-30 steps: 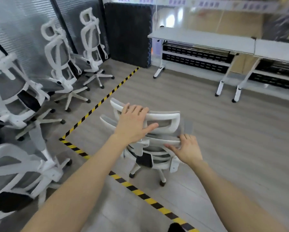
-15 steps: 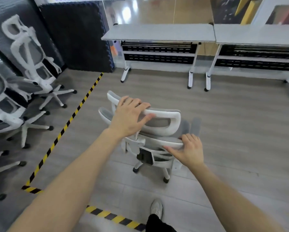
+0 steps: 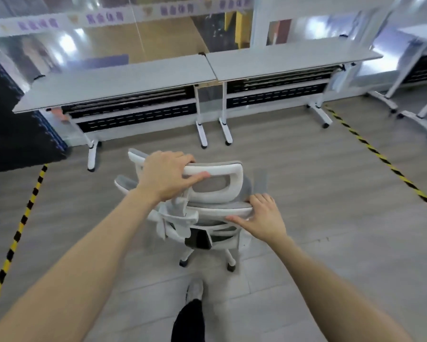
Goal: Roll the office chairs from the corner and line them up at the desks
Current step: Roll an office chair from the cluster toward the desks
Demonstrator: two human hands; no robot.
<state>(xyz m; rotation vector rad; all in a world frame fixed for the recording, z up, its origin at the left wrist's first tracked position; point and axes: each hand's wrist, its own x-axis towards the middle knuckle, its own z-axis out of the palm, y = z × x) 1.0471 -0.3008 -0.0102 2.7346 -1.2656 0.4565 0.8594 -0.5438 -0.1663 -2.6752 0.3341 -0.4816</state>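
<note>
Chair (image 3: 215, 193) now nearer desks (image 3: 123, 82), both hands — left (image 3: 168, 176), right (image 3: 264, 218) — gripping its back.

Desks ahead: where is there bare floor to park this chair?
Bare floor lies between the chair and the left desk, and right toward the striped tape. Both desk fronts show no chairs. It is tight at the paired desk legs where the left desk meets the right desk.

A white banner strip (image 3: 118, 17) on the glass partition, far beyond the left hand (image 3: 166, 177), carries purple Chinese characters too blurred to read.
</note>
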